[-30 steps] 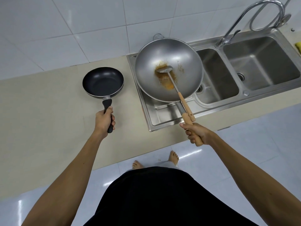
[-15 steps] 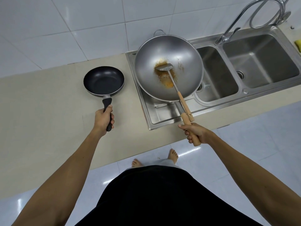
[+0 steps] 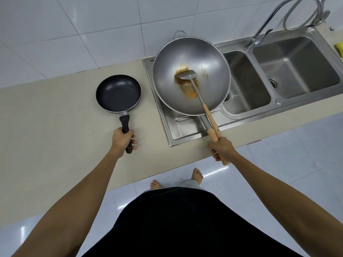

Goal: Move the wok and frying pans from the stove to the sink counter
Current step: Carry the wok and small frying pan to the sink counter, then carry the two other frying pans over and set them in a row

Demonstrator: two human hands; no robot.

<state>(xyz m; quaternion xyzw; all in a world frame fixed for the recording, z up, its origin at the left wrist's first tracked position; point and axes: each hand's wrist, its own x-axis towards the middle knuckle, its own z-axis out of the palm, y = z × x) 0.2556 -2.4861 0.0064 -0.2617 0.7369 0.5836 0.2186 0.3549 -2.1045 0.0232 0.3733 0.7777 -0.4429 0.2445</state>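
Note:
A small black frying pan (image 3: 118,92) rests on the beige counter (image 3: 55,117), left of the sink unit. My left hand (image 3: 122,140) is closed around its black handle. A large grey steel wok (image 3: 209,71) with orange-brown residue sits over the sink's drainboard (image 3: 178,129). A metal spatula (image 3: 186,75) with a wooden handle lies inside the wok. My right hand (image 3: 221,148) grips the wok's wooden handle, with the spatula handle lying alongside it.
A double stainless sink has a small basin (image 3: 245,80) and a large basin (image 3: 297,67), with a curved tap (image 3: 259,32) behind. A yellow sponge (image 3: 339,49) sits at the far right edge. White tiled wall behind; my bare feet (image 3: 197,174) stand on the floor.
Both pans have barely shifted; the wok and frying pan sit slightly lower onto the drainboard and counter. My hands keep their grips.

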